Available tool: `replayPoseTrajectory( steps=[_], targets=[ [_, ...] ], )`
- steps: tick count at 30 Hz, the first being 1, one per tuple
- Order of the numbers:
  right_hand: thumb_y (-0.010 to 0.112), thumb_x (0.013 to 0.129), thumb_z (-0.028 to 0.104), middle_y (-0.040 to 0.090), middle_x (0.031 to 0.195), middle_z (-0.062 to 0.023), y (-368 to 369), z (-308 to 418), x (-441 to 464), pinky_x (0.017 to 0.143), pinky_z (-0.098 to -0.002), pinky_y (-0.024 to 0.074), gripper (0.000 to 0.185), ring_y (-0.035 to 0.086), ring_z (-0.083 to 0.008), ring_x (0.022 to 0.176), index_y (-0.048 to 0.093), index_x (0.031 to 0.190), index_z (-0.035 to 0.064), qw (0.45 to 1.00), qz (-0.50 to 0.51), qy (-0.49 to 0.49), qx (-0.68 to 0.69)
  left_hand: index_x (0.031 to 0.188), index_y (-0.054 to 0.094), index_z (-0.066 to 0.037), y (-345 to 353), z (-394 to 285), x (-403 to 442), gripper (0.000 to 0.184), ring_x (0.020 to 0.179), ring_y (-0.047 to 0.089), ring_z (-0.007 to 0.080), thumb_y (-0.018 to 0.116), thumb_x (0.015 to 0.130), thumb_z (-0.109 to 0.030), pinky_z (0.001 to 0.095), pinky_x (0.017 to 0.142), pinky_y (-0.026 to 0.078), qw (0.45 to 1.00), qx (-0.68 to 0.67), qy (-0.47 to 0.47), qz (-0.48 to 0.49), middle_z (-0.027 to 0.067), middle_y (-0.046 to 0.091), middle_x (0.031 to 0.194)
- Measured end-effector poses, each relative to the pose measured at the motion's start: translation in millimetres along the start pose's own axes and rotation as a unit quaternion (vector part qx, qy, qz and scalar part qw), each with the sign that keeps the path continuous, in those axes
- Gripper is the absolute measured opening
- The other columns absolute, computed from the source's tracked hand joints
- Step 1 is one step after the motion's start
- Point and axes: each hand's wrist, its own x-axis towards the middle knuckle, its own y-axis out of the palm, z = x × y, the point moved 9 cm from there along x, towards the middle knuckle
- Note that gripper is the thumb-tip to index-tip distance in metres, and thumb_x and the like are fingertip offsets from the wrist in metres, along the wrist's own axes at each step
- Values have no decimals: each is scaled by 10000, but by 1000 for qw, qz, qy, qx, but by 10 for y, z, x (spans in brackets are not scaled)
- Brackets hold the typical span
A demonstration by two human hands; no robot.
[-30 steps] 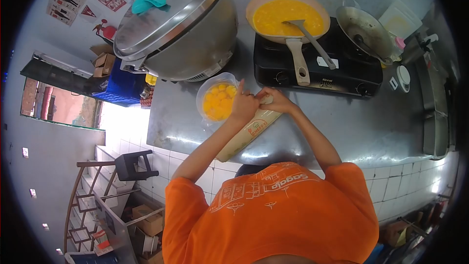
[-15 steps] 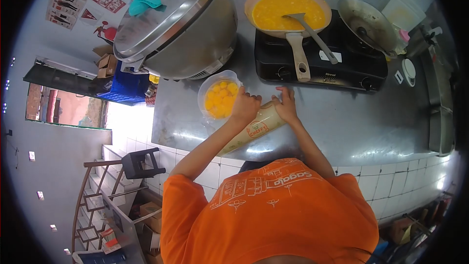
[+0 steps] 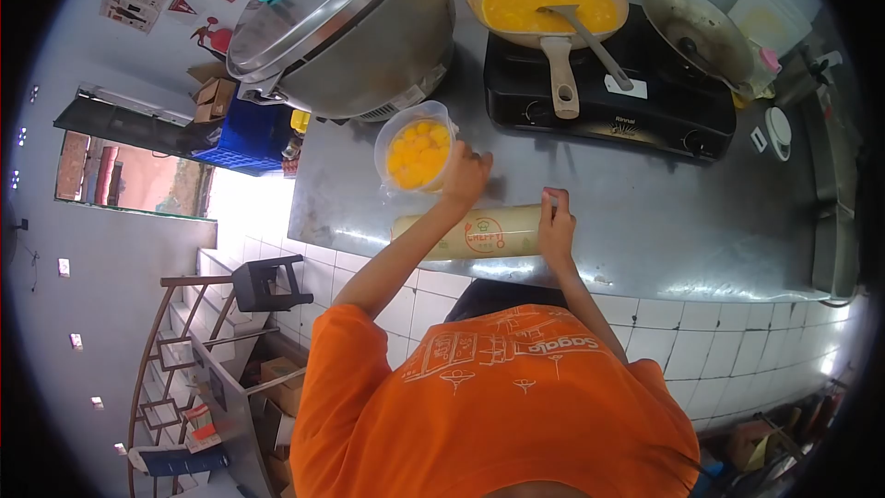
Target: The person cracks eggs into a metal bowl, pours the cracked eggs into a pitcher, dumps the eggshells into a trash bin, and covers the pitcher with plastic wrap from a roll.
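A long, pale, tube-shaped pack printed "CHEFFY" [image 3: 485,233] lies crosswise near the counter's front edge. At its right end is my right hand [image 3: 557,231], closed around that end with the thumb and forefinger pointing up. My left hand [image 3: 468,175] is curled closed beside the right rim of a clear plastic bowl [image 3: 381,155]. Whether it touches the rim, or what its fingers hold, I cannot tell. Several yellow egg yolks [image 3: 418,157] sit in the bowl. Part of the pack's back edge passes beneath my left forearm.
A large metal cooker [image 3: 378,55] stands behind the bowl. On a black gas stove [image 3: 599,115] rests a pan [image 3: 559,74] of yellow egg mixture with a grey spatula [image 3: 599,55]. A wok [image 3: 701,28] is on the right burner. The steel counter [image 3: 682,231] extends right.
The pack has turned from slanting to nearly level across the counter. My right hand has lowered slightly and shifted right with its end. My left hand stays by the bowl. The view has tilted a little.
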Motion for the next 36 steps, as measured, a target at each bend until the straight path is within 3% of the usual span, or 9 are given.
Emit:
replayPoseTrajectory(
  steps=[4,10,12,15,19,23,30,33,36],
  targets=[
    [569,941,213,626,703,-162,-147,-205,-458,627,-337,501,209,643,-308,633,539,1071,52,991,-68,-112,1,900,607,-119,-10,119,97,123,800,614,186,549,801,-162,361,850,349,998,41,2,-51,32,660,739],
    [671,879,211,598,1068,-128,10,-426,-940,900,-324,440,488,555,-177,1027,453,1297,83,993,12,-18,112,875,591,-106,-106,-60,-65,105,858,587,202,556,791,-159,378,868,375,991,22,74,-113,47,642,755],
    [675,868,178,517,1234,-122,210,-497,-1083,1007,-331,359,544,449,-207,1187,425,1341,81,939,86,105,317,853,595,-109,-97,-38,-100,88,860,576,189,550,803,-166,377,882,365,983,27,108,-146,46,639,759],
    [662,867,143,502,1245,-103,262,-622,-1359,1022,-334,350,543,434,-205,1199,422,1349,75,939,85,55,330,844,590,-107,-61,-135,-266,84,868,564,192,553,804,-170,377,882,367,953,52,206,-217,59,638,777],
    [660,856,125,460,1282,-100,64,-616,-2243,1025,-329,341,532,424,-199,1208,432,1332,61,931,17,65,360,848,580,-96,-15,-197,-262,80,864,577,209,556,797,-153,381,889,373,944,73,255,-195,66,640,798],
    [584,756,83,488,1212,-90,-279,-731,-3556,1003,-315,355,564,447,-203,1192,447,1303,60,888,-245,127,368,843,544,-99,-31,-217,-307,86,841,569,217,564,772,-144,392,886,390,927,70,276,-244,63,616,779],
    [511,768,90,499,1256,-137,-782,-427,-5048,964,-365,409,583,506,-263,1118,420,1344,76,829,-490,222,156,889,567,-71,-175,-203,-558,116,882,578,236,547,783,-114,403,928,396,905,-10,332,-264,86,627,825],
    [470,806,25,517,1215,-148,-794,-749,-4614,948,-386,424,541,534,-273,1100,418,1338,109,878,-432,168,-116,998,586,-49,-190,-88,-782,233,980,582,249,554,771,-90,436,1024,373,919,-72,306,-237,110,638,932],
    [491,837,49,526,1230,-139,-485,-1893,-3951,957,-377,400,476,516,-273,1116,438,1310,70,910,-344,225,-59,1108,601,-48,-113,150,-1032,333,1131,557,250,562,778,-75,447,1085,345,917,-153,271,-250,114,619,1139]
  ],
)
